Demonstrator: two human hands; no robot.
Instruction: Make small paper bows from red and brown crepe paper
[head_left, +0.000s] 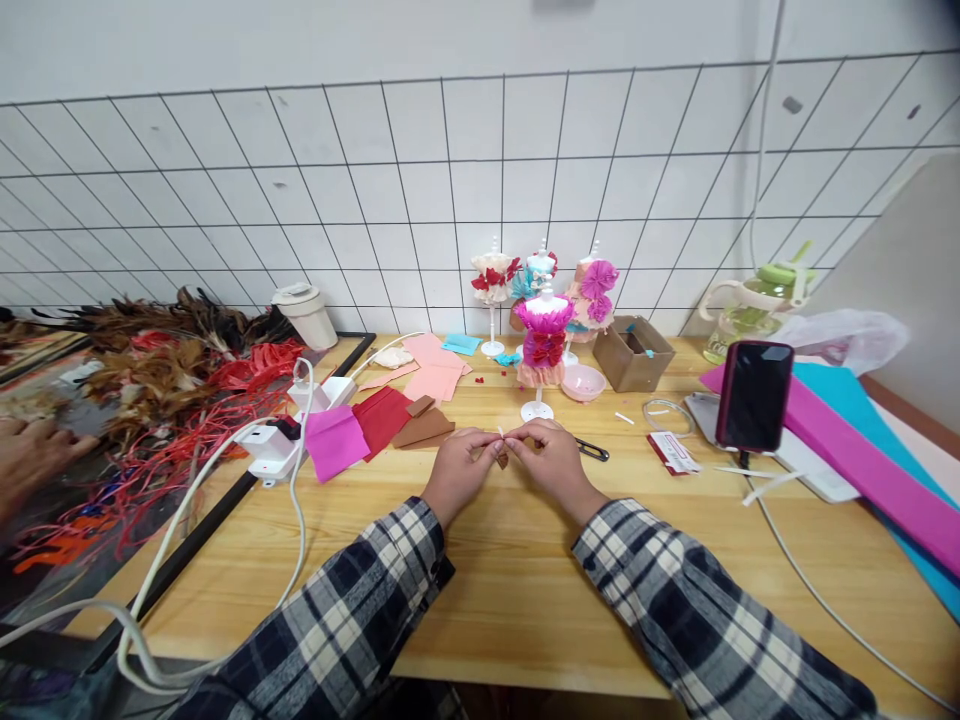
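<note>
Over the middle of the table, my left hand [463,468] and my right hand [551,462] meet fingertip to fingertip. Both are closed in a pinch on a small brown paper piece [502,460], with a thin white bit [500,431] sticking up at its top. The fingers cover much of it. A black-handled tool [594,451] lies partly behind my right hand. Just beyond my hands stands a mini dress form [544,345] in a magenta and red paper dress. Brown paper [424,428], red paper [381,420] and magenta paper [336,442] lie left of my hands.
Several more dressed forms [493,285] stand behind, near a pink bowl [583,382] and a cardboard box [634,355]. At right are a phone [754,397] and paper rolls [862,460]. White cables [302,480] cross the left side. Another person's hand [37,455] is among feathers [142,375].
</note>
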